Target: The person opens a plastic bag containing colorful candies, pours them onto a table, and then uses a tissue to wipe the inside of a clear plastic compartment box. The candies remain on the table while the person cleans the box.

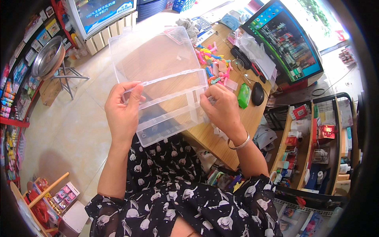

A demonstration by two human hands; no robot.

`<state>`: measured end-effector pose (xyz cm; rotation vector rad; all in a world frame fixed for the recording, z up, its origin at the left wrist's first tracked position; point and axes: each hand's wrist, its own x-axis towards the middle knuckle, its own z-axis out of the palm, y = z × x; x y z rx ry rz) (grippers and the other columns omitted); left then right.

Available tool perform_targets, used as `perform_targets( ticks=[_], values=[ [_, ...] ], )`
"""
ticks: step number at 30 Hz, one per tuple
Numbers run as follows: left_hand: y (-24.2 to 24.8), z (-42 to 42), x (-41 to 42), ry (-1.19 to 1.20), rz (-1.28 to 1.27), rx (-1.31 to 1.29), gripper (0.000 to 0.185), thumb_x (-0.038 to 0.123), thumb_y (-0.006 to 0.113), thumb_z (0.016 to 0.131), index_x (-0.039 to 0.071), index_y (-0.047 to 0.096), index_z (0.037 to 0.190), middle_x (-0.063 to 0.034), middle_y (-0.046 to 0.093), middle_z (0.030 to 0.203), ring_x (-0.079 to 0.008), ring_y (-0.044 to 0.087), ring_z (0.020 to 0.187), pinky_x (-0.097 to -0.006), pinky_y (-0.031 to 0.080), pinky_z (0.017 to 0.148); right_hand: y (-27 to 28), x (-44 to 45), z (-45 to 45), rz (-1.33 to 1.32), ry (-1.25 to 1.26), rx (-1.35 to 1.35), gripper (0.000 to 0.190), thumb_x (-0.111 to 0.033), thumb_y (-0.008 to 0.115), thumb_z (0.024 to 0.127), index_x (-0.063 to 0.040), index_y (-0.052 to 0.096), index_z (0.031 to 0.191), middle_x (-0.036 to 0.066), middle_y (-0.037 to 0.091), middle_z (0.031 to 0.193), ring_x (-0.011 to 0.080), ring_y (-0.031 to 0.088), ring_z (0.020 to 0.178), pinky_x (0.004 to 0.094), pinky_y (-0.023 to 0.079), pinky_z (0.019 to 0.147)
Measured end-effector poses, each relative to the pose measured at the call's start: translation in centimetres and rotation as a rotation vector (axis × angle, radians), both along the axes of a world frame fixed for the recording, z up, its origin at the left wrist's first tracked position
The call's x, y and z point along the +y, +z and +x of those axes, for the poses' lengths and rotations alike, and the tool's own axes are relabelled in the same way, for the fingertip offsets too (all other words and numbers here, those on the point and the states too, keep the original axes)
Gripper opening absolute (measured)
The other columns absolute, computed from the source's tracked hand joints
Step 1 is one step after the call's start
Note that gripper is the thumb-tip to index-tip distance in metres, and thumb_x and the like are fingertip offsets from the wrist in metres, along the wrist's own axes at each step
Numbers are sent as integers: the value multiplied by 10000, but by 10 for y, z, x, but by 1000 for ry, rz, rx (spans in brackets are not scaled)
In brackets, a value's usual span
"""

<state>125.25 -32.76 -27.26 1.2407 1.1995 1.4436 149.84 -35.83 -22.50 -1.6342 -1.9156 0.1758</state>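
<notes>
A clear plastic compartment box [170,102] is held up before me with its hinged lid [154,53] folded back, away from my body. My left hand [123,106] pinches the box's left edge near the hinge, thumb on top. At the right side, my right hand [220,106] has its fingers curled against the box's end wall; whether they grip the wall or a small piece there is hidden. Thin dividers [192,106] stand in the right part of the box. Beyond it, a pile of small colourful plastic clips [214,63] lies on the wooden desk [207,145].
Near the pile are a green packet [244,95], a black computer mouse [258,93], eyeglasses [241,66] and a monitor [285,41]. Shelves with small goods [296,148] stand at the right. Leftward are a stool with a metal basin [49,56] and stocked shelves [17,89].
</notes>
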Motion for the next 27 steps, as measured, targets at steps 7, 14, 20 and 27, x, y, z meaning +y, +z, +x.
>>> perform_targets(
  ticks=[7,14,20,27],
  values=[
    [-8,0,11,-32,-148,-127,254,258,659,973,10,684,1022,-48,638,811,-111,620,693,-286,585,565,17,5,29,-13,-178,-26,204,-199,677,839,-19,643,748,159,647,725,323,641,677,412,496,622],
    [-14,-3,18,-53,-206,-101,272,266,681,957,-2,680,1005,-46,636,833,-106,618,696,-285,584,549,19,10,35,-104,-248,-131,326,-371,725,851,-52,683,798,125,697,801,322,669,720,412,517,655],
    [-15,-3,21,-63,-235,-77,268,257,679,957,-7,680,1003,-49,637,831,-105,616,693,-281,581,540,6,11,-20,-82,66,-181,276,-321,735,842,-59,674,784,115,669,762,314,663,705,405,515,642],
    [-25,-6,25,-65,-274,-73,288,269,692,946,-14,677,998,-70,638,757,-117,615,629,-276,568,522,14,18,12,-59,-140,165,223,-214,727,842,-5,667,792,143,670,701,245,666,638,352,508,630]
  ],
)
